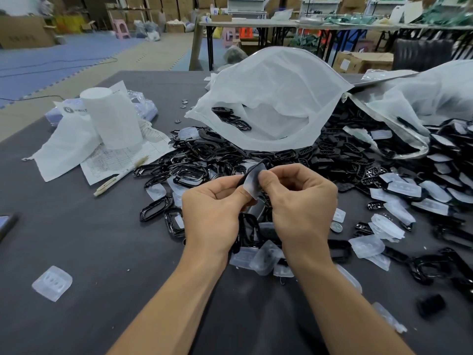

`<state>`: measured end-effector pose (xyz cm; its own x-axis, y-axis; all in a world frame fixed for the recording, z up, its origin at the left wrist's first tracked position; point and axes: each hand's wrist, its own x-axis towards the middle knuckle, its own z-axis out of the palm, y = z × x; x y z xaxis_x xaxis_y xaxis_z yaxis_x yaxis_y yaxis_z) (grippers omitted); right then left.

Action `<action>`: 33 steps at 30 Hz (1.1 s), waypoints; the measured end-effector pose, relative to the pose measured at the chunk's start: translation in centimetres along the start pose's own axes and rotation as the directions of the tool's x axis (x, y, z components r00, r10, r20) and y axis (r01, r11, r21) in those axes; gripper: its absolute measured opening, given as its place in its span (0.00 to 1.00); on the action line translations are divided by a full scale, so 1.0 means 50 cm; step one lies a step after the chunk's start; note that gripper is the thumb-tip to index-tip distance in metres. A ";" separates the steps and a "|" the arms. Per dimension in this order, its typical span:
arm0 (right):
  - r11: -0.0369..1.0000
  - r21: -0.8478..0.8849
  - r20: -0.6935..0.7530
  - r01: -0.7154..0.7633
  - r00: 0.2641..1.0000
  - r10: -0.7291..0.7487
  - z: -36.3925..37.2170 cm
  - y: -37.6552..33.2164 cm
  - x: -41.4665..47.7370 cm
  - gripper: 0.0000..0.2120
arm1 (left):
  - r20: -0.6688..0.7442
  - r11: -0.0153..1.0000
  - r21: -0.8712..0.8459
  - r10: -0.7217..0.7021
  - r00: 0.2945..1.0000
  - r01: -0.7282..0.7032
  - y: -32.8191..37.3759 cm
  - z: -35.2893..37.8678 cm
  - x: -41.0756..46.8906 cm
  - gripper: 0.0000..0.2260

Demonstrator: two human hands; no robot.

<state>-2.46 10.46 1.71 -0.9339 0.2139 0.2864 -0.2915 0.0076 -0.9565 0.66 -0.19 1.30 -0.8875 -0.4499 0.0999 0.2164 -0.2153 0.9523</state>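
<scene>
Both hands meet above the dark table (76, 247), holding one small piece between them. My left hand (212, 211) and my right hand (299, 201) pinch a translucent rubber pad (252, 181) that sits against a black plastic frame, mostly hidden behind the pad and my fingers. Under and beyond my hands lies a heap of black frames (194, 155). More translucent pads (368, 245) are scattered among them.
An open white bag (276, 98) with a few black frames inside lies behind the heap; a second bag (409, 103) spills parts at the right. A paper roll (112, 116), sheets and a pen (120, 175) lie at the left. One loose pad (52, 283) lies near left. A coin (336, 227) lies right of my hand.
</scene>
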 end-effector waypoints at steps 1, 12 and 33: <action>1.000 -0.009 -0.012 -0.002 1.000 0.002 0.001 -0.001 -0.001 0.07 | 0.006 1.000 -0.005 0.006 1.000 -0.006 0.000 0.000 -0.001 0.05; 0.992 0.034 -0.024 -0.125 0.992 0.125 0.008 0.004 -0.002 0.08 | 0.023 0.996 -0.080 -0.024 0.999 0.026 -0.008 0.001 -0.001 0.04; 0.939 0.225 0.247 -0.262 0.947 0.205 -0.016 -0.007 0.027 0.06 | 0.044 0.994 0.107 -0.017 0.999 0.012 -0.005 -0.007 0.008 0.10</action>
<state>-3.43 11.55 2.38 -0.9953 -0.0376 0.0888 -0.0755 -0.2685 -0.9603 0.39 -0.64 0.99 -0.9079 -0.4080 0.0963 0.1610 -0.1271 0.9787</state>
